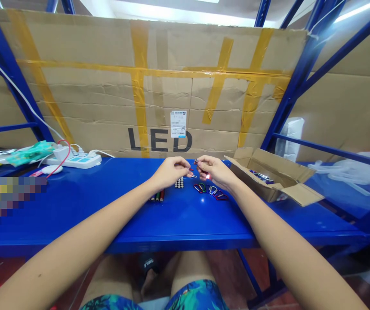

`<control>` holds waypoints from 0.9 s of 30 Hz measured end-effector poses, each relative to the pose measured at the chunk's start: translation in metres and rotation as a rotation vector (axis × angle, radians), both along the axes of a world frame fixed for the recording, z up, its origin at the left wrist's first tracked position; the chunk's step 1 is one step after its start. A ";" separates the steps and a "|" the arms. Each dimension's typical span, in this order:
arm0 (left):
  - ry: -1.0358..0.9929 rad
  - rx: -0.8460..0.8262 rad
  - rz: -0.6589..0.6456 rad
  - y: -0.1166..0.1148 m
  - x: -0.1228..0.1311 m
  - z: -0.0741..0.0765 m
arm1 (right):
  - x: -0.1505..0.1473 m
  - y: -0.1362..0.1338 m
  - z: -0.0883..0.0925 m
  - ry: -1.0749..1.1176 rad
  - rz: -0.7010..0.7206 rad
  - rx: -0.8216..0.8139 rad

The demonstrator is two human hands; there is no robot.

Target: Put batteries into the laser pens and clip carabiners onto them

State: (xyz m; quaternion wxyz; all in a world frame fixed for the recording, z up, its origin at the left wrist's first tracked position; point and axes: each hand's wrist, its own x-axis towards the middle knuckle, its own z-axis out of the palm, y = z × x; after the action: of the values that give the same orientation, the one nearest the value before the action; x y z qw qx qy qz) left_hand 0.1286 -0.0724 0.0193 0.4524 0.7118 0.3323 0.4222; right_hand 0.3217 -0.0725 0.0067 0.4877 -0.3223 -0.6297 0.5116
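Left hand: curled in a fingertip pinch, the left hand [171, 172] gripping a small red piece [190, 169], partly hidden by the fingers.
Right hand: thumb and forefinger of the right hand [216, 171] closed on a small metal piece [196, 161]; its exact shape is too small to tell.
Held pieces: in the air above the middle of the tabletop [188, 224], nearer its far edge than its near one, close together but apart.
Glow: a bright spot [208, 176] shows at the right hand's fingers; I cannot tell its source.
Good handling: such small pieces probably want light fingertip pressure, steady wrists and a straight approach; working low over the tabletop should keep a slip from rolling far.
Silver parts: a tight block of silver parts [179, 183] stands just below the left fingers, so a dropped wrist could scatter it.
Tubes: dark, green and red tubes [158, 197] lie under the left forearm, partly covered.
Clips: a row of coloured clips [213, 190] lies on the near-edge side of the right hand.
Right limit: the open cardboard box [257, 186] sits just beside the right wrist, toward the far right corner.
Far limit: the cardboard wall [107, 107] rises along the far edge.
Moving room: best toward the near edge, between the forearms.
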 end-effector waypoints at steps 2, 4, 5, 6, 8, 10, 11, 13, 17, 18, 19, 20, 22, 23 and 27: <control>-0.075 -0.059 0.040 0.001 0.001 -0.001 | 0.000 0.001 -0.001 0.001 0.004 0.025; -0.104 -0.069 0.090 0.001 0.002 -0.001 | -0.001 0.002 -0.001 -0.007 0.001 0.043; -0.106 -0.064 0.118 0.001 0.001 0.000 | -0.001 0.003 -0.002 -0.011 -0.002 0.045; -0.103 -0.055 0.145 0.000 0.001 0.000 | -0.001 0.003 -0.002 -0.015 -0.005 0.043; -0.109 -0.049 0.182 -0.001 0.001 0.001 | -0.001 0.003 -0.002 -0.019 -0.009 0.033; -0.147 -0.069 0.186 -0.001 0.001 0.001 | -0.001 0.003 -0.003 -0.016 -0.007 0.031; -0.169 -0.079 0.179 -0.001 0.001 0.001 | -0.001 0.004 -0.004 -0.014 -0.005 0.033; -0.196 -0.086 0.158 0.001 0.001 0.000 | -0.001 0.005 -0.005 -0.013 0.002 0.036; -0.129 -0.001 0.179 0.005 -0.001 -0.002 | -0.001 0.005 -0.006 -0.024 0.014 0.046; -0.105 0.030 0.193 0.005 -0.001 -0.001 | -0.001 0.005 -0.005 -0.029 0.017 0.047; -0.086 0.056 0.204 0.005 -0.001 -0.001 | -0.001 0.004 -0.005 -0.033 0.017 0.047; -0.072 0.075 0.208 0.005 -0.001 -0.001 | -0.001 0.003 -0.005 -0.038 0.017 0.044; -0.061 0.084 0.202 0.005 -0.001 -0.002 | -0.002 0.001 -0.003 -0.048 0.014 0.030; -0.066 0.082 0.196 0.006 -0.001 -0.002 | -0.003 0.000 -0.002 -0.055 0.013 0.022; -0.099 0.068 0.154 0.006 0.000 -0.004 | -0.008 -0.006 0.001 -0.184 -0.048 0.071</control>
State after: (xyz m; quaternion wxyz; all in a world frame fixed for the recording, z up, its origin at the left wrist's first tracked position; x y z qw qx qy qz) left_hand 0.1284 -0.0659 0.0152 0.4102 0.6772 0.3487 0.5016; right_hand 0.3136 -0.0786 0.0077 0.4510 -0.3655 -0.6815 0.4456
